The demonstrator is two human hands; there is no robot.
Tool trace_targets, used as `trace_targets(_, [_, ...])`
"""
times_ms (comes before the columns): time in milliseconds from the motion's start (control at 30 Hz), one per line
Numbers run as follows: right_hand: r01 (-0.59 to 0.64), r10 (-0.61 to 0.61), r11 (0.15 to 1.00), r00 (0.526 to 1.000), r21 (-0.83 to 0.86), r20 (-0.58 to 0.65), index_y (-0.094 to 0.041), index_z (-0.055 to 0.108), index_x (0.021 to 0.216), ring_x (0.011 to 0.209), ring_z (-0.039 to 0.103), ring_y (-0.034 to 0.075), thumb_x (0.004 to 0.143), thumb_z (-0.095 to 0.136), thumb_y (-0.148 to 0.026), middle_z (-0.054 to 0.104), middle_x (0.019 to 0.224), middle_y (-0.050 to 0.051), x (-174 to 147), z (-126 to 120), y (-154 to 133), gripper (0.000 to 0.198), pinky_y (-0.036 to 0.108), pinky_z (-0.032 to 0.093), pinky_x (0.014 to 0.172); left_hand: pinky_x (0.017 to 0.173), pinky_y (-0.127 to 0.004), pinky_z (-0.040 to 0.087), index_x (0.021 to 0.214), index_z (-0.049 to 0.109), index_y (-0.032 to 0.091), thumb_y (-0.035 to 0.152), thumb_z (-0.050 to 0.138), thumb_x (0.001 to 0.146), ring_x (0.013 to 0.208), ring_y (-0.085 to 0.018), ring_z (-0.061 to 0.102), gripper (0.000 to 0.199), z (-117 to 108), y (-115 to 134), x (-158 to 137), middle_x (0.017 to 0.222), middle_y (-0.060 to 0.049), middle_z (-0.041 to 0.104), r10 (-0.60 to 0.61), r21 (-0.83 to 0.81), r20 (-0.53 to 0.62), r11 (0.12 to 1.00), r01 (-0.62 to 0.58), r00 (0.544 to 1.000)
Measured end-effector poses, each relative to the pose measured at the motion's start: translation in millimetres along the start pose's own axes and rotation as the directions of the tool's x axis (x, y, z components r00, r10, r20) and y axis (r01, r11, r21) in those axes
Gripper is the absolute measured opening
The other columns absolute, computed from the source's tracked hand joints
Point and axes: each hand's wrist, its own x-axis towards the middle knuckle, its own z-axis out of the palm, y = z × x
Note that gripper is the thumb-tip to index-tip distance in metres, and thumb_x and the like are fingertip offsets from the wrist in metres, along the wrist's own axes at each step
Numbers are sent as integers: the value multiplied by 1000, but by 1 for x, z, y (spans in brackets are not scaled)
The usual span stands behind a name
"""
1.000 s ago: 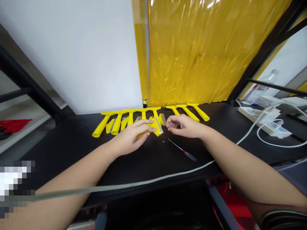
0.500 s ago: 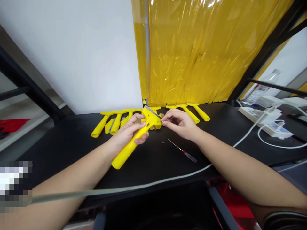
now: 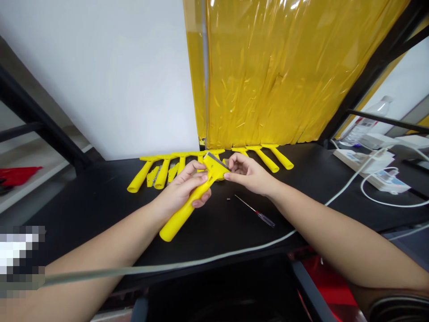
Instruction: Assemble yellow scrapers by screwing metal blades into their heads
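A yellow plastic scraper (image 3: 179, 219) with a metal blade along its head is held above the black table, its handle slanting down toward me. My left hand (image 3: 186, 185) is wrapped around the handle just below the head. At the head's right corner is my right hand (image 3: 247, 173), its thumb against the near side and its other fingers curled behind. Whether those fingers also hold a small part cannot be seen. A screwdriver (image 3: 264, 219) with a clear purple handle lies below my right hand, and a small screw (image 3: 228, 199) lies left of its tip.
More yellow scrapers (image 3: 140, 176) lie in a row along the table's back edge, others at right (image 3: 280, 157). A white cable (image 3: 214, 256) crosses the front. Power strips (image 3: 378, 172) and a plastic bottle (image 3: 368, 120) stand at right. Black frame posts flank the table (image 3: 110, 188).
The scraper has shifted slightly right and toward me, and its head has tilted. My right hand's fingertips went from a pinch at the blade's end to around the head's corner.
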Motion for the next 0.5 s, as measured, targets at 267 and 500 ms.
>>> trace_targets(267, [-259,252,950,966,175,62,-22,50,88,68,53,10,62,95,-38,54,77,-6,2,0,8,55,25,49,64,42,-15,34,108,41,28,32,67,94,38,-9,48,29,-2,-9,5,59,6,60,-31,51,-10,998,31,999])
trace_targets(500, [-312,309,939,950,144,43,-22,50,88,74,60,12,59,95,-41,56,86,-4,5,-2,12,57,28,56,66,43,-15,31,108,42,28,30,73,88,39,-8,48,37,-4,-12,12,61,6,57,-124,-69,-82,991,118,989])
